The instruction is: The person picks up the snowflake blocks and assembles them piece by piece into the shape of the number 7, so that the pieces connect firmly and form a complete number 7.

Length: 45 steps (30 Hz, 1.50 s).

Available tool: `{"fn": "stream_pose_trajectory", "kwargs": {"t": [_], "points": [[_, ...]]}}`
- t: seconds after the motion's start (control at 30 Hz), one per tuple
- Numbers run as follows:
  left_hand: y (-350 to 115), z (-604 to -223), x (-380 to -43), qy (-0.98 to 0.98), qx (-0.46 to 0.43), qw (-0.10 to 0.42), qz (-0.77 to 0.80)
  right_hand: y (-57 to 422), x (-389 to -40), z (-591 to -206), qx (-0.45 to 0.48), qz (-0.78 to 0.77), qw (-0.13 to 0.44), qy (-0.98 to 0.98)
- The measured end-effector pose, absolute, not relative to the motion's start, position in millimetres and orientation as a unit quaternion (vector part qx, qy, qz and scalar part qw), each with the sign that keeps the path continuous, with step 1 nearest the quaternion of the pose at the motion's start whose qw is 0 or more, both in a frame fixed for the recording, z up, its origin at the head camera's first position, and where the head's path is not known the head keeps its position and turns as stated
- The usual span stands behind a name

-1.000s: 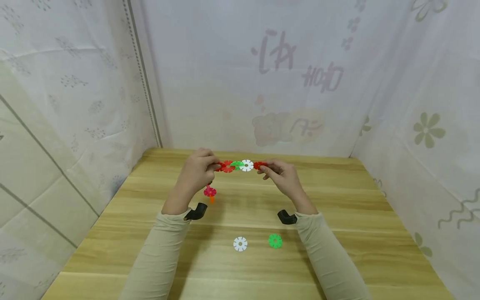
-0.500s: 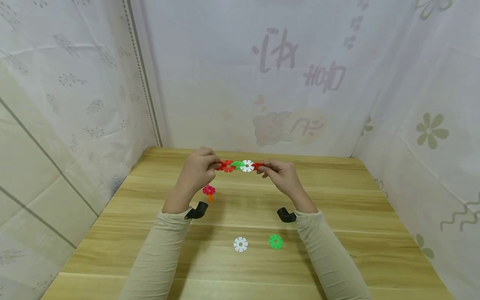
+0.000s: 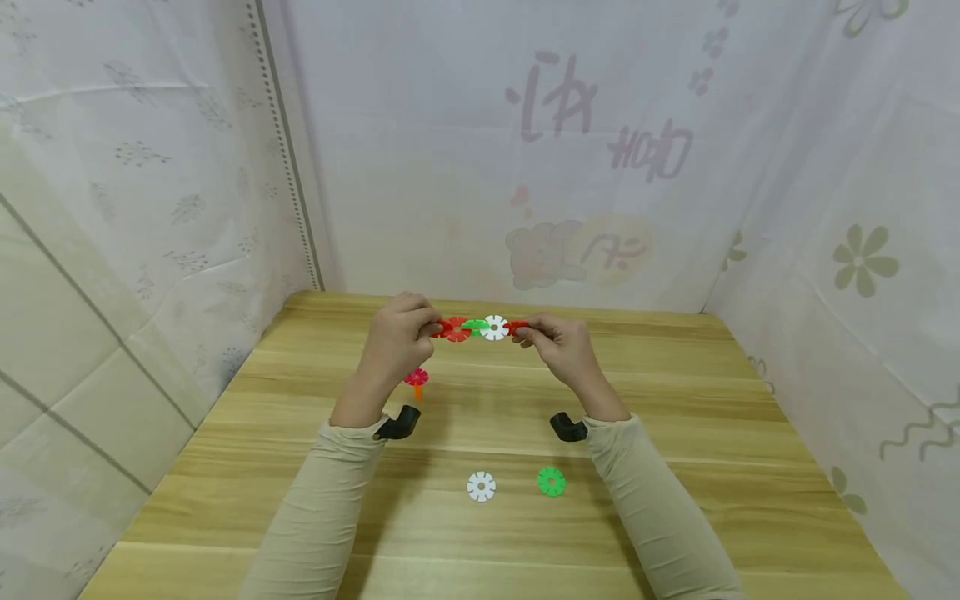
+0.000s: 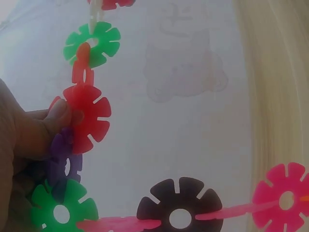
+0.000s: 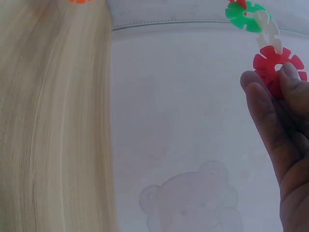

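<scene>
A chain of slotted plastic snowflake discs stretches between both hands above the far part of the table. My left hand (image 3: 397, 337) pinches a red disc (image 4: 91, 125) of it between thumb and fingers. Below that, in the left wrist view, the chain runs on through a purple disc (image 4: 59, 159), a green disc (image 4: 79, 200), a black disc (image 4: 205, 195) and a pink disc (image 4: 270, 183). My right hand (image 3: 566, 350) pinches the red disc (image 5: 268, 63) at the chain's right end, whose edge meets a white disc (image 5: 268, 31).
A loose white disc (image 3: 472, 486) and a loose green disc (image 3: 543, 481) lie on the wooden table (image 3: 675, 517) between the forearms. A black bent piece (image 3: 401, 422) sticks out at each cuff. Printed cloth (image 3: 420, 167) hangs behind and at both sides.
The red disc in my right hand has shifted slightly left, overlapping the white disc's edge. Both hands and the chain sit slightly higher in view, and its hanging end has drifted a little up and left.
</scene>
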<state>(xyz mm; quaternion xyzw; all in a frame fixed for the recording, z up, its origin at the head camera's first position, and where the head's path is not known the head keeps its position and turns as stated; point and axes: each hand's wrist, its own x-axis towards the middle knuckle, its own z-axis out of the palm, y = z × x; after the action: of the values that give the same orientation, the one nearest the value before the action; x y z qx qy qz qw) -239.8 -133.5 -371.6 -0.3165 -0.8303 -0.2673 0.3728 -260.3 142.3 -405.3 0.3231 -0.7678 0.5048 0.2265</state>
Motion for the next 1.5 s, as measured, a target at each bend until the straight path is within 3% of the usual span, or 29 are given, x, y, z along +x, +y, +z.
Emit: {"fn": "stream_pose_trajectory", "kwargs": {"t": [0.43,0.67,0.97,1.1,1.27,1.5], "points": [[-131,-375,-242,-0.81,-0.316,0.415,-0.27,138,-261,-402,0.352,0.441,0.291,-0.773],[-130,-371,-242,-0.819,-0.316,0.405,-0.257,134,-265,-407,0.362,0.458,0.318,-0.747],[-138,-367,-242,-0.836,-0.325,0.376,-0.234,136,-261,-413,0.351,0.472,0.27,-0.762],[-140,-368,-242,-0.844,-0.32,0.363,-0.23,141,-257,-423,0.327,0.492,0.208,-0.779],[-142,-367,-241,-0.85,-0.309,0.356,-0.234,137,-240,-440,0.303,0.448,0.056,-0.839],[-144,-366,-240,-0.851,-0.303,0.357,-0.239,124,-217,-457,0.378,0.345,-0.106,-0.853]]}}
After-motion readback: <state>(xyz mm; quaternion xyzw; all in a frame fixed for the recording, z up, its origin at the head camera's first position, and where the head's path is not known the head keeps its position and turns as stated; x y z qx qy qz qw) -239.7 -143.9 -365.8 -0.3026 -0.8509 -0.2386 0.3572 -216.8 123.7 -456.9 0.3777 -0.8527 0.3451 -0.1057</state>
